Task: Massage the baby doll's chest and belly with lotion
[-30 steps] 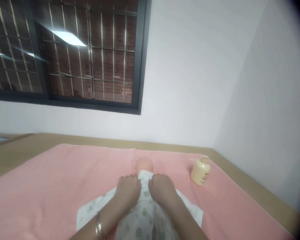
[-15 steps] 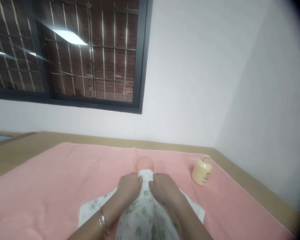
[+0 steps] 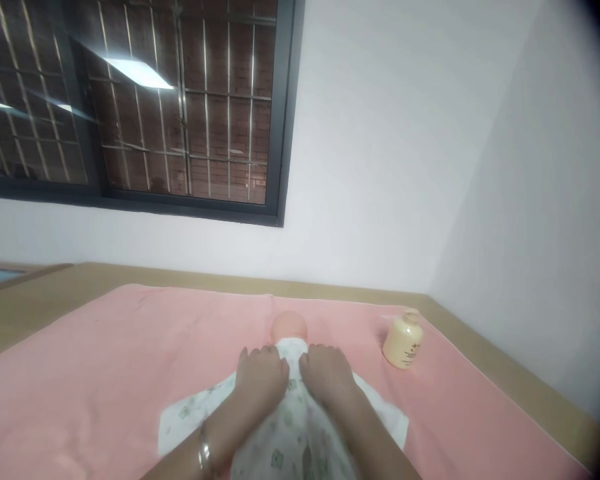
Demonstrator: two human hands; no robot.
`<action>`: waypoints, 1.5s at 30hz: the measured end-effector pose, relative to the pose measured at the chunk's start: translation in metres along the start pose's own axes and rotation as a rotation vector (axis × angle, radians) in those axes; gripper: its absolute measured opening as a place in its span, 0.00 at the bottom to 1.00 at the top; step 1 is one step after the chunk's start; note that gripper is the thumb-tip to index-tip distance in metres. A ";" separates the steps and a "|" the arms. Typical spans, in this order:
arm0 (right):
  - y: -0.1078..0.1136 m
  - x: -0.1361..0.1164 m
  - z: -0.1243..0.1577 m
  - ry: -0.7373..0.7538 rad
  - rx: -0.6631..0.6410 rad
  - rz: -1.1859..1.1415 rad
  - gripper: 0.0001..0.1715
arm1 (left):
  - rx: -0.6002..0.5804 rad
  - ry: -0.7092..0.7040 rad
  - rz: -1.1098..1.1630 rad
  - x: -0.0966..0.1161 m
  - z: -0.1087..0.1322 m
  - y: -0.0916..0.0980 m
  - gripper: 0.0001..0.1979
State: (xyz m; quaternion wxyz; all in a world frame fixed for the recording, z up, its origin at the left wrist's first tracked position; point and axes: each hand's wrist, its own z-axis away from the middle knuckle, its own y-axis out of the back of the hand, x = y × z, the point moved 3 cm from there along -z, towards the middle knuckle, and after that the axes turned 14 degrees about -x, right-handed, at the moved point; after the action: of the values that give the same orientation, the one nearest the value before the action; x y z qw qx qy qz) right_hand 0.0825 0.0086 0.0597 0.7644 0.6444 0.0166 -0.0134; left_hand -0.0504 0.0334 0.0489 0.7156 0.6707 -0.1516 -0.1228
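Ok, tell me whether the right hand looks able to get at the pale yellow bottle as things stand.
Probably yes: the bottle stands on the pink sheet on the right hand's own side, and I see nothing standing between them. The hand would first need to leave the white printed cloth.

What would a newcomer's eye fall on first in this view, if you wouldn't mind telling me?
Probably the left hand and right hand, close together on green-printed white cloth at the bottom centre, just short of a smooth, rounded pink form. Next might come the pale yellow bottle on the right side of the pink sheet. The barred window at upper left also draws the eye, with a bright light showing in it.
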 end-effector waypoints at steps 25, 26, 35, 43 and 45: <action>0.005 -0.007 0.013 0.106 0.006 -0.040 0.23 | -0.100 0.009 0.256 -0.008 -0.015 -0.002 0.23; 0.004 -0.007 0.011 0.093 0.009 -0.039 0.23 | -0.093 0.017 0.221 -0.006 -0.013 -0.001 0.24; -0.007 0.008 -0.022 -0.057 -0.072 -0.189 0.28 | 0.000 -0.011 -0.113 0.015 0.016 0.006 0.21; -0.004 -0.007 0.003 0.053 0.050 0.006 0.23 | -0.074 -0.025 0.150 -0.003 -0.007 0.001 0.25; -0.004 -0.006 0.001 0.001 0.064 -0.071 0.26 | -0.088 -0.022 0.256 -0.008 -0.012 -0.002 0.25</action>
State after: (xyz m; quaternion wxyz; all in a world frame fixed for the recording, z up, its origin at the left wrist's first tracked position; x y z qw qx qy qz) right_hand 0.0769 0.0070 0.0565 0.7425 0.6674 0.0395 -0.0404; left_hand -0.0528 0.0470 0.0462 0.7524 0.6126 -0.2382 -0.0444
